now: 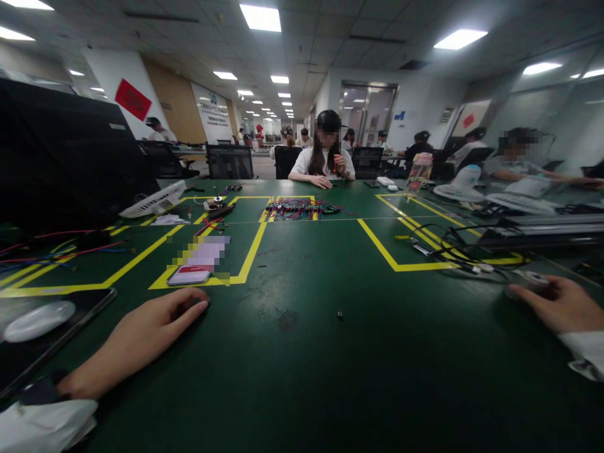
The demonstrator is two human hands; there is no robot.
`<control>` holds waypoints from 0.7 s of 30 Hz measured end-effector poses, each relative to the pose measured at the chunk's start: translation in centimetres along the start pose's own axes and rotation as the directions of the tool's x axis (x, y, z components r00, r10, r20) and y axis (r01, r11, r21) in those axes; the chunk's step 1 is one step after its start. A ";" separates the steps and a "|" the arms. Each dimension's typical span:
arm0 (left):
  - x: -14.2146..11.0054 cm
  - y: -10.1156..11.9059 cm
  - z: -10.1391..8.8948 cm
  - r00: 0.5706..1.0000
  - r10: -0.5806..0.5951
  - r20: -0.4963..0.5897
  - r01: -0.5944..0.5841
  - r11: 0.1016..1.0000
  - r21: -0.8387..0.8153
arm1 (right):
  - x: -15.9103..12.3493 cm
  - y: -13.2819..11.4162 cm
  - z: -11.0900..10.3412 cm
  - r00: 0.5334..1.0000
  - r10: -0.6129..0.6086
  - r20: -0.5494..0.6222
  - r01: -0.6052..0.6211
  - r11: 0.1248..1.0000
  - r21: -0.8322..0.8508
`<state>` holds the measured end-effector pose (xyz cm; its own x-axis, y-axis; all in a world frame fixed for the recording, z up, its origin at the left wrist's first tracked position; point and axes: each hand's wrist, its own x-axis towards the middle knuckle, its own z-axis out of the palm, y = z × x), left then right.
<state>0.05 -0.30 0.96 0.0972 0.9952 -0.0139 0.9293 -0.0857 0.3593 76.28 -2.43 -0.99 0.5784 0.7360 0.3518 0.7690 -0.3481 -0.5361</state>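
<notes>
Left hand (165,321), lower left of frame: bare, five-fingered build, only thumb and front fingers showing clearly. Black or very dark band (40,387) on that wrist, wide, watch-like; its face can't be made out. Left sleeve (47,421), bottom left corner: white to off-white, loose fabric, soft creases and folds, edge uneven and rumpled, partly cut off by the frame. Right hand (569,303), right edge of frame: also bare, slightly blurred. Right sleeve (585,349), just below it at the right edge: same whitish cloth, greyish in shade, wrinkled cuff, small loose fold with dark patches at its lower edge; detail too blurred to tell. Rest of sleeve out of frame.
</notes>
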 end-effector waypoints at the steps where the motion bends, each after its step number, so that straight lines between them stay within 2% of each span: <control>1: 0.0 0.0 0.0 1.000 -0.003 0.003 0.003 1.000 0.001 | 0.5 1.3 -0.1 0.999 0.026 0.019 -0.026 0.999 -0.025; 3: 0.0 0.1 0.0 1.000 -0.010 0.008 0.010 1.000 0.005 | 0.8 2.0 -0.4 0.997 0.070 -0.030 -0.073 0.993 -0.092; 5: 0.0 0.2 0.0 1.000 -0.016 0.008 0.015 1.000 0.016 | -0.1 0.3 -0.6 0.980 -0.078 -0.185 0.042 0.980 -0.194; 6: 0.0 0.2 0.0 1.000 -0.021 0.011 0.020 1.000 0.023 | -1.0 -1.3 -0.6 0.945 -0.210 -0.251 0.144 0.956 -0.256; 7: 0.0 0.3 0.0 1.000 -0.027 0.015 0.026 0.999 0.031 | -2.0 -3.2 -0.4 0.892 -0.350 -0.285 0.262 0.916 -0.305; 9: 0.0 0.6 -0.1 0.999 -0.045 0.019 0.044 0.998 0.050 | -4.7 -7.5 0.3 0.777 -0.586 -0.231 0.519 0.803 -0.292; 11: 0.0 0.8 -0.2 0.998 -0.058 0.020 0.057 0.996 0.065 | -7.7 -11.5 1.8 0.660 -0.745 -0.102 0.732 0.667 -0.136; 12: 0.0 0.9 -0.2 0.998 -0.059 0.019 0.057 0.996 0.071 | -9.2 -13.4 2.6 0.608 -0.793 -0.029 0.793 0.609 -0.029; 14: -0.1 1.0 -0.2 0.999 -0.051 0.016 0.050 0.996 0.072 | -12.1 -16.8 4.4 0.531 -0.841 0.109 0.822 0.542 0.175; 16: -0.1 0.8 -0.3 0.999 -0.043 0.016 0.042 0.997 0.062 | -14.5 -19.8 6.0 0.481 -0.851 0.209 0.785 0.525 0.330; 19: -0.1 0.5 -0.2 1.000 -0.028 0.010 0.027 0.999 0.039 | -17.0 -23.4 7.6 0.431 -0.862 0.266 0.714 0.506 0.484; 21: -0.1 0.3 -0.2 1.000 -0.015 0.003 0.015 1.000 0.024 | -17.9 -25.1 8.3 0.432 -0.856 0.286 0.673 0.516 0.530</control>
<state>0.27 -0.38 1.22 0.0841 0.9962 -0.0225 0.9388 -0.0716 0.3370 44.38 -2.10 -0.23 -0.4861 0.7815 0.3910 0.6420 0.6230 -0.4469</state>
